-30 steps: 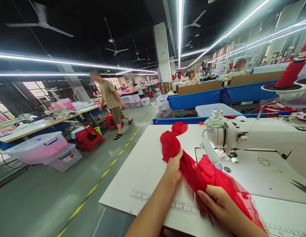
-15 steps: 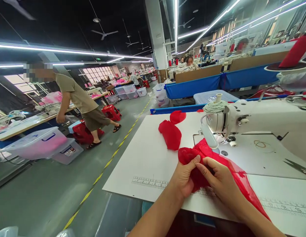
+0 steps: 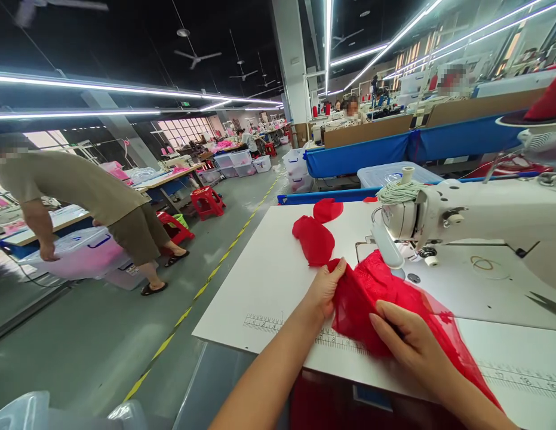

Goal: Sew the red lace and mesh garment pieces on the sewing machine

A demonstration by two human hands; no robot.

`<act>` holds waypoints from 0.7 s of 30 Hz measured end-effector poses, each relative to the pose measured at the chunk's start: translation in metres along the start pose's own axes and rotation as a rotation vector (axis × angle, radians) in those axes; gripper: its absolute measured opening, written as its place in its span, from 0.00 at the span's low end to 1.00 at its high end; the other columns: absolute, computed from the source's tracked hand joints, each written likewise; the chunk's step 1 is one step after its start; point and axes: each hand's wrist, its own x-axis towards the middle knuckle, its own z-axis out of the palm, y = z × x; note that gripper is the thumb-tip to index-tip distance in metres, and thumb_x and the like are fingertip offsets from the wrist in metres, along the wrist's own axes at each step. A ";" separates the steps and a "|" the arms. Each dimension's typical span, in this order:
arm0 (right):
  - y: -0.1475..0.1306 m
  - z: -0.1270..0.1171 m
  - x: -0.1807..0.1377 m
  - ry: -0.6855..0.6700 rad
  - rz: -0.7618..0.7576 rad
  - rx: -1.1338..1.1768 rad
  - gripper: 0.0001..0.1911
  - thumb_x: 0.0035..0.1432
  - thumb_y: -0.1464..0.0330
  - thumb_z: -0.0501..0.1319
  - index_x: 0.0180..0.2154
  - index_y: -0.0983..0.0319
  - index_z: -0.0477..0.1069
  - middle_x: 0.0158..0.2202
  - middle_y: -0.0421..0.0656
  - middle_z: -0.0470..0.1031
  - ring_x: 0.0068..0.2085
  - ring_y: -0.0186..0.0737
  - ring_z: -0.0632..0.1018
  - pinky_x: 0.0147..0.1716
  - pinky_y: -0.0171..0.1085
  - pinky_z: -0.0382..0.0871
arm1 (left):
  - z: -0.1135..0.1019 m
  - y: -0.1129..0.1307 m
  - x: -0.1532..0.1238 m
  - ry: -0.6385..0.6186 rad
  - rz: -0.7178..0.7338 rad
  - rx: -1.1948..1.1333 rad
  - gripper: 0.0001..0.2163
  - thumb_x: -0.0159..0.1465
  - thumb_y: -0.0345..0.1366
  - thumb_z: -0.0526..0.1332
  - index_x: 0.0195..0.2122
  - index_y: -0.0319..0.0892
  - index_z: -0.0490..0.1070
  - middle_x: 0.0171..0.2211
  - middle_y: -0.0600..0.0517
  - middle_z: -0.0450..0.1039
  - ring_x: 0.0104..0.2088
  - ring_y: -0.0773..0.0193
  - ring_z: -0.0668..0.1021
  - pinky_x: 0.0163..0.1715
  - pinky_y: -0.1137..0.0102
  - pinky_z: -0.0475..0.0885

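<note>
The white sewing table [image 3: 269,286] fills the near view, with the sewing machine [image 3: 461,221] standing on its right half and a ruler printed along its front edge. A piece of sheer red fabric [image 3: 385,298] lies across the table, its far end bunched just under the machine head. It looks as if the cloth is being straightened and lined up for the needle, which would call for a flat, taut edge. The left hand [image 3: 325,289] pinches the cloth's left edge between thumb and fingers; the right hand [image 3: 409,346] lies on the near part, fingers curled and gripping it. Two loose red pieces [image 3: 316,236] sit farther back. Across the aisle a person bends to a clear lidded bin [image 3: 80,254] (pink contents, seemingly cloth).
</note>
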 end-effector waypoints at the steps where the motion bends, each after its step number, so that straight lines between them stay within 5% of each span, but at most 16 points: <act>1: -0.001 0.002 -0.001 -0.006 -0.044 0.001 0.23 0.71 0.57 0.51 0.24 0.57 0.49 0.20 0.34 0.54 0.21 0.33 0.58 0.19 0.33 0.53 | 0.001 -0.002 0.001 0.006 0.024 0.005 0.24 0.43 0.41 0.82 0.22 0.40 0.65 0.18 0.58 0.68 0.20 0.71 0.69 0.26 0.73 0.65; 6: -0.003 0.009 -0.005 0.008 -0.192 -0.052 0.20 0.71 0.66 0.50 0.25 0.57 0.48 0.20 0.33 0.56 0.20 0.31 0.59 0.19 0.32 0.53 | 0.004 -0.006 0.007 0.051 0.081 0.021 0.28 0.39 0.46 0.83 0.21 0.42 0.62 0.18 0.60 0.65 0.21 0.71 0.67 0.26 0.72 0.64; 14: -0.007 0.006 -0.007 -0.044 -0.125 -0.062 0.21 0.71 0.63 0.50 0.24 0.57 0.48 0.20 0.34 0.57 0.20 0.32 0.60 0.19 0.32 0.55 | -0.001 -0.003 0.002 0.026 0.113 0.087 0.31 0.33 0.53 0.82 0.21 0.42 0.62 0.18 0.60 0.63 0.21 0.72 0.65 0.26 0.73 0.63; 17: -0.009 -0.002 -0.001 -0.090 0.012 -0.130 0.22 0.69 0.56 0.51 0.24 0.57 0.54 0.19 0.35 0.61 0.20 0.33 0.63 0.19 0.33 0.56 | -0.002 -0.003 -0.009 -0.023 0.094 0.142 0.31 0.32 0.57 0.81 0.22 0.41 0.66 0.20 0.57 0.68 0.23 0.70 0.68 0.27 0.72 0.64; 21: -0.003 -0.007 0.012 0.044 0.252 -0.224 0.24 0.60 0.43 0.56 0.29 0.57 0.66 0.21 0.37 0.68 0.20 0.37 0.68 0.20 0.36 0.60 | -0.002 -0.009 -0.027 -0.111 0.067 0.251 0.30 0.38 0.58 0.80 0.23 0.38 0.70 0.21 0.54 0.70 0.23 0.69 0.69 0.27 0.71 0.62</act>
